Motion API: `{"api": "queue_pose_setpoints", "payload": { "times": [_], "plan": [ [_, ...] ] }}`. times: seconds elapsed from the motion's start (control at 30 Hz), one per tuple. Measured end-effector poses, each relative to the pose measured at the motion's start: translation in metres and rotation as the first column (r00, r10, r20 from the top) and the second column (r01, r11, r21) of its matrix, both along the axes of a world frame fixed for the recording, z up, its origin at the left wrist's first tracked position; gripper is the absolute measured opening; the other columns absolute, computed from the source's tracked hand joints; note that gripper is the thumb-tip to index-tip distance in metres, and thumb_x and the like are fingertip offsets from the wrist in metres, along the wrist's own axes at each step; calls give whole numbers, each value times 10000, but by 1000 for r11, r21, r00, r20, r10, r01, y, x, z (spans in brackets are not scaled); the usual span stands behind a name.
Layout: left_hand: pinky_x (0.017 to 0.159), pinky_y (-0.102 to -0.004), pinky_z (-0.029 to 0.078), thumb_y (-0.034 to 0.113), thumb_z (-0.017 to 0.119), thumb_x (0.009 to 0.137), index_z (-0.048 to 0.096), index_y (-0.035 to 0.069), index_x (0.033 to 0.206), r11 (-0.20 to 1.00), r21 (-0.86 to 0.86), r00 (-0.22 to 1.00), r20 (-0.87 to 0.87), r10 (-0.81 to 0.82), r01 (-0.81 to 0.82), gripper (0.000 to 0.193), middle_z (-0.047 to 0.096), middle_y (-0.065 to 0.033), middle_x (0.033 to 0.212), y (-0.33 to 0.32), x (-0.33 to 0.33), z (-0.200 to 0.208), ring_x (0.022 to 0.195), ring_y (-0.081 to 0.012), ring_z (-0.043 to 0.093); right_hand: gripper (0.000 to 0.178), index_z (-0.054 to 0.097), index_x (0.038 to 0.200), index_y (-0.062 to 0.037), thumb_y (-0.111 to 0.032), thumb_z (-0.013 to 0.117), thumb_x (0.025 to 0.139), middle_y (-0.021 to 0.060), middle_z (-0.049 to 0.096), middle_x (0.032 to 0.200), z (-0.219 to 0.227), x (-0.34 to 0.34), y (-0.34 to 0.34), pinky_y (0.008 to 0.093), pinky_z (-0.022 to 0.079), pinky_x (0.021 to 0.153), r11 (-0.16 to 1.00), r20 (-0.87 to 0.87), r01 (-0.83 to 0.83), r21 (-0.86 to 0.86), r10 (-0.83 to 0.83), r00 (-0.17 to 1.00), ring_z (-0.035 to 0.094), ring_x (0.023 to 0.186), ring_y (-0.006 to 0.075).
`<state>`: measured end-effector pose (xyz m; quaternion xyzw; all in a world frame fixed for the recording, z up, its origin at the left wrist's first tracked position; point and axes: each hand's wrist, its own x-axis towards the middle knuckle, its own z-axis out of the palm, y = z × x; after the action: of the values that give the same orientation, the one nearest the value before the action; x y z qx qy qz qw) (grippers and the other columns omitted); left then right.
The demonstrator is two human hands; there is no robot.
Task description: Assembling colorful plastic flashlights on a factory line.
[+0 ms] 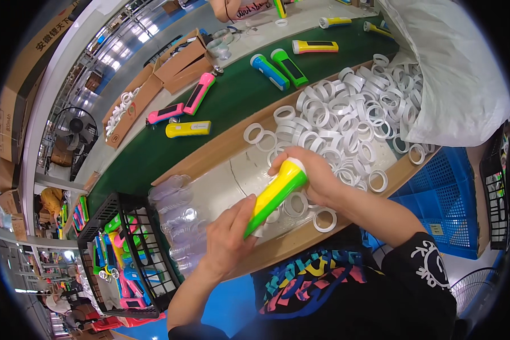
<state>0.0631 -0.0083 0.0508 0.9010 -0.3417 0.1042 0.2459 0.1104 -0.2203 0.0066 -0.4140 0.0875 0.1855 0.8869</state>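
Observation:
A yellow and green flashlight (276,191) is held between my two hands, slanting up to the right above a shallow cardboard tray (232,143). My left hand (230,233) is closed round its narrow lower end. At the wide head end, my right hand (307,174) wraps the rim, where a bit of white shows; the fingers partly hide this end. Beneath and beyond my right hand lies a heap of white plastic rings (345,113). Clear round lenses (175,212) are stacked in overlapping rows at the tray's left end.
Several flashlights, such as a pink one (200,93) and a blue one (270,72), lie on the green belt (136,164) beyond the tray. A black crate (147,249) of flashlight bodies stands left. A white sack (453,79) and blue basket (439,198) are at right. Another person's hand (225,8) is at the far side.

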Motion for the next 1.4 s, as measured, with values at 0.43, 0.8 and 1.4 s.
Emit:
{"api": "queue_pose_setpoints", "payload": {
  "times": [0.43, 0.8, 1.4],
  "plan": [
    [568, -299, 477, 475, 695, 736, 449, 15, 1213, 497, -484, 289, -860, -419, -720, 707, 608, -136, 951, -22, -46, -52, 694, -188, 578, 369, 463, 1128, -51, -295, 590, 883, 121, 581, 1008, 8, -29, 23, 379, 491, 860, 968, 203, 127, 218, -172, 964, 597, 960, 249],
    [449, -262, 418, 164, 698, 737, 420, 7, 1223, 287, -596, -54, -377, -925, -750, 582, 521, -90, 755, -49, -78, -23, 539, -168, 513, 251, 439, 951, -140, -224, 623, 803, 147, 592, 931, 27, -46, 24, 418, 433, 904, 825, 289, -73, 560, -112, 951, 596, 979, 331],
    [450, -274, 429, 199, 685, 752, 421, 43, 1208, 454, -566, 10, -632, -775, -688, 550, 569, -143, 759, -30, -31, -56, 512, -207, 539, 326, 460, 1130, -63, -288, 542, 909, 138, 575, 1060, 3, -23, 14, 375, 481, 862, 915, 137, 70, 398, -135, 981, 562, 1034, 245]
  ]
}}
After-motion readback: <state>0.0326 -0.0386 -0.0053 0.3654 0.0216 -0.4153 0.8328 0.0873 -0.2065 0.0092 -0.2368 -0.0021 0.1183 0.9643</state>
